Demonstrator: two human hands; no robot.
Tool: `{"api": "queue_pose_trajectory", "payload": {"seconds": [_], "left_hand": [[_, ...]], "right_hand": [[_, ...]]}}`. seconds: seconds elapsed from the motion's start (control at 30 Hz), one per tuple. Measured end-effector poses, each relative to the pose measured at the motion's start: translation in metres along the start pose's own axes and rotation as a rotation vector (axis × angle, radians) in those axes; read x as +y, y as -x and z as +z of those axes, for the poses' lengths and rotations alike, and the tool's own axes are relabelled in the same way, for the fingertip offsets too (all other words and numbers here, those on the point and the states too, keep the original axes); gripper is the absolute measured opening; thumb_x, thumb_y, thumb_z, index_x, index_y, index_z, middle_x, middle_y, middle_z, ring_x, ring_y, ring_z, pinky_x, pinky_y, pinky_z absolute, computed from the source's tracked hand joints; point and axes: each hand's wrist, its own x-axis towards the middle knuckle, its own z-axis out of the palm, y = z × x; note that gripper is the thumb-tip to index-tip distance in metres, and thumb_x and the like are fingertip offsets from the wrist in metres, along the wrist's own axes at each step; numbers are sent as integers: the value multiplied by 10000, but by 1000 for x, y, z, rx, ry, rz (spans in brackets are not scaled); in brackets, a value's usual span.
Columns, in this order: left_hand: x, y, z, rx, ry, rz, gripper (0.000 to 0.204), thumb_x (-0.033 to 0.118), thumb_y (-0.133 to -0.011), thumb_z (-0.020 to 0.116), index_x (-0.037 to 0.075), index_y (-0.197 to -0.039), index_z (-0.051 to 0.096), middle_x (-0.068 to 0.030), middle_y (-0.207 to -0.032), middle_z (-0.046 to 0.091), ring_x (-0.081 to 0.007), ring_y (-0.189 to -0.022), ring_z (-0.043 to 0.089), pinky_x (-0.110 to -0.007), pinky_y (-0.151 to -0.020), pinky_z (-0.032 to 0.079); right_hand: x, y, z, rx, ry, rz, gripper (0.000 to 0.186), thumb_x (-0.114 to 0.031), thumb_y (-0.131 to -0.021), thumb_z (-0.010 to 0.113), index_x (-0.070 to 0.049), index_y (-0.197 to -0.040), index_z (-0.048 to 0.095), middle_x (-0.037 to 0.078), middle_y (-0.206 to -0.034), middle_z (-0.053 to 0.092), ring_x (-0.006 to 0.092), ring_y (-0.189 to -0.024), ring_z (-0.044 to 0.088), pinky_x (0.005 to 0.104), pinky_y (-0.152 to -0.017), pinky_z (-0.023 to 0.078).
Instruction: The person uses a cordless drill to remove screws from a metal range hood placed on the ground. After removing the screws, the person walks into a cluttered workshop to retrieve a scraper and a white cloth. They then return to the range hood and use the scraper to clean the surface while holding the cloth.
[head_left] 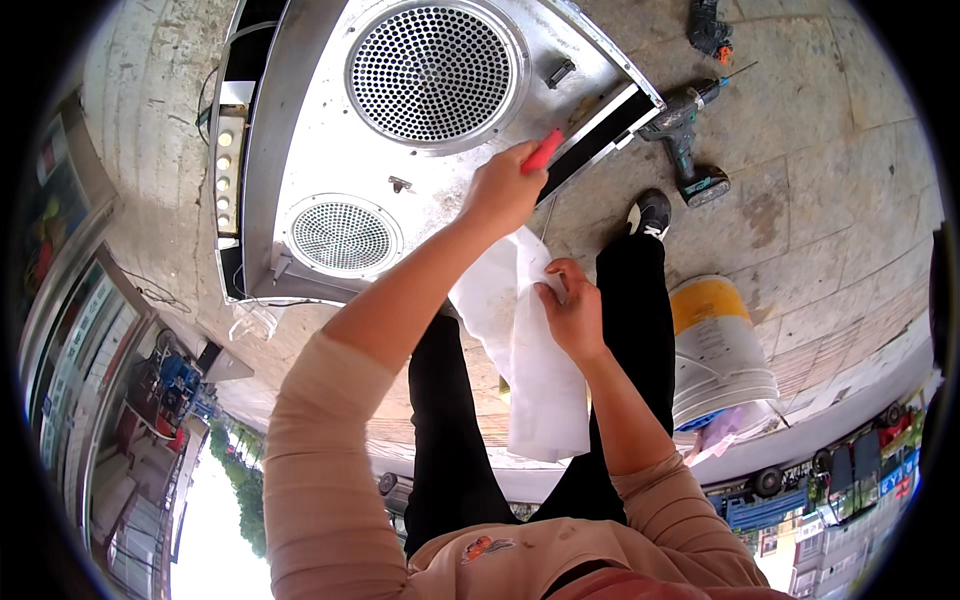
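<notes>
My left hand (503, 190) reaches over the stainless range hood panel (300, 165), closed around a red plastic piece (543, 150). It looks like a handle; the rest is hidden in or under my fist. Lower and to the right, my right hand (573, 312) has its thumb and bent fingers at the edge of a white, slightly see-through sheet (550, 400), pinching it. This sheet hangs in folds between my legs, with its upper end near the left wrist. Two round perforated grilles, one large (435, 75) and one small (344, 236), sit in the panel.
A cordless drill (683, 140) lies on the paved floor right of the hood, near my shoe (650, 213). Beyond it lies a black tool (708, 30) with an orange part. A white and yellow bucket (720, 350) is beside my right leg. Round knobs (224, 163) line the hood's left side.
</notes>
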Motion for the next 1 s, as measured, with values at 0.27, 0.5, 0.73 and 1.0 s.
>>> {"api": "queue_pose_trajectory", "payload": {"seconds": [0.27, 0.5, 0.73, 1.0], "left_hand": [[-27, 124, -118, -9, -808, 456, 559, 75, -841, 641, 259, -1353, 514, -70, -946, 594, -221, -716, 612, -319, -599, 504], [-44, 138, -124, -219, -989, 625, 641, 29, -773, 675, 290, -1338, 523, -69, -946, 582, -221, -792, 592, -337, -626, 511], [-40, 150, -98, -363, -951, 661, 668, 21, -740, 677, 287, -1333, 524, -60, -945, 540, -218, -786, 593, -331, -617, 505], [-22, 163, -99, -438, -892, 594, 637, 42, -759, 668, 281, -1331, 524, -61, -898, 530, -237, -726, 600, -352, -574, 496]], "right_hand": [[1, -6, 0, 361, -464, 115, 304, -46, -922, 613, -16, -1175, 447, 58, -838, 636, 58, -783, 534, 189, -702, 412], [2, -2, 21, 245, -689, 72, 282, -108, -923, 637, -31, -1141, 475, 63, -959, 656, 75, -859, 584, 208, -757, 445], [-16, 4, 31, 145, -693, 154, 436, -136, -913, 654, -10, -1258, 418, 68, -908, 645, 86, -817, 592, 227, -698, 481], [-30, 6, 26, 246, -794, 353, 139, -121, -916, 630, 16, -939, 616, 4, -763, 603, 41, -650, 533, 209, -563, 440]]}}
